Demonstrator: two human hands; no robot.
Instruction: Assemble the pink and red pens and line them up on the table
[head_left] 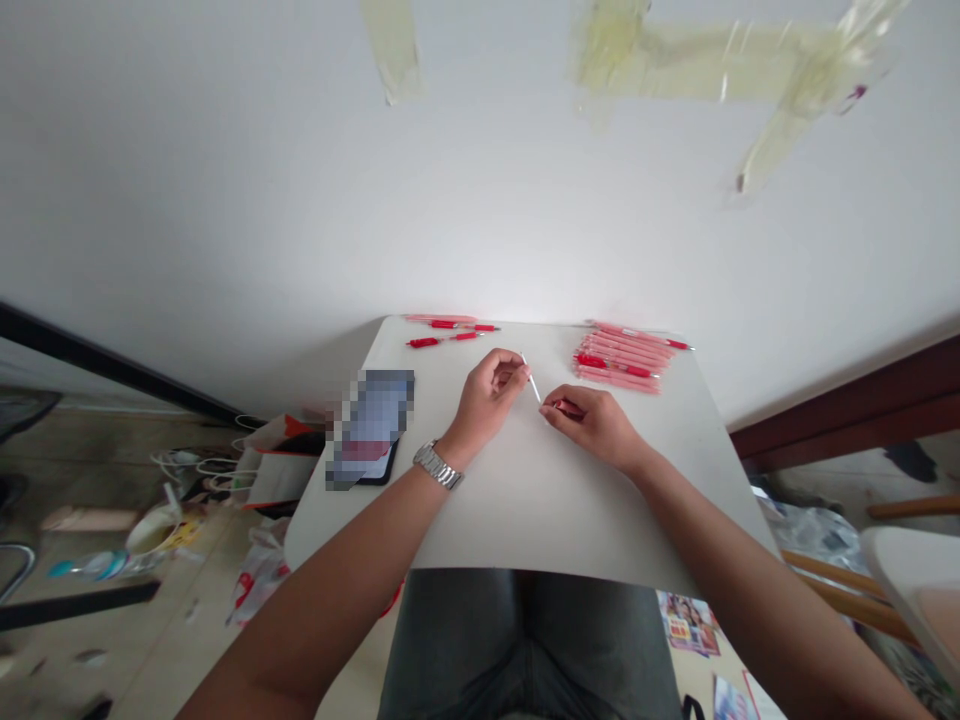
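Observation:
A thin white pen refill (532, 379) slants over the middle of the table. My left hand (487, 392) pinches its upper end between thumb and fingertips. The lower end of the refill meets the fingertips of my right hand (596, 420). In those closed fingers lies a red pen part (568, 407), mostly covered by the hand. Red pen parts (425, 342) and a pen lie beyond my left hand near the wall. Beyond my right hand is a pile of pink pens (626, 350), with a darker red pen piece (592, 361) on top.
The white table (525, 510) stands against a taped wall (480, 200). A phone (371, 430), partly pixelated, lies at its left edge. Bags (281, 460) and a bottle (101, 565) are on the floor at left; a white chair (915, 570) stands at right.

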